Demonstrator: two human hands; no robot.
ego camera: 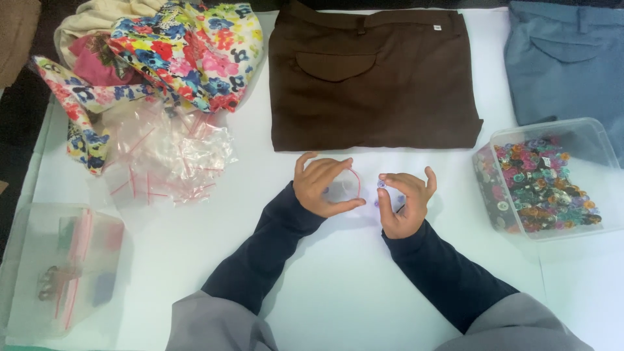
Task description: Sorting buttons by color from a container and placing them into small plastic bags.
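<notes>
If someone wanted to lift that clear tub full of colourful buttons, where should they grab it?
Probably by the rim of the clear tub, one hand on each long side, coming from above. It is open-topped and heaped with buttons, so gripping both sides should keep it level; its thin walls may flex under a one-sided hold.

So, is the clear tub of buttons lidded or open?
Open: the clear tub shows no lid, and the coloured buttons heaped inside lie exposed to the rim.

On a table (338, 292), folded trousers (374, 78) lie behind two hands: the left hand (323, 185) holding a small zip bag (343, 188), the right hand (403, 205) a button (381, 184). A tub of buttons (546, 179) stands right; loose bags (172, 153) lie left.
</notes>
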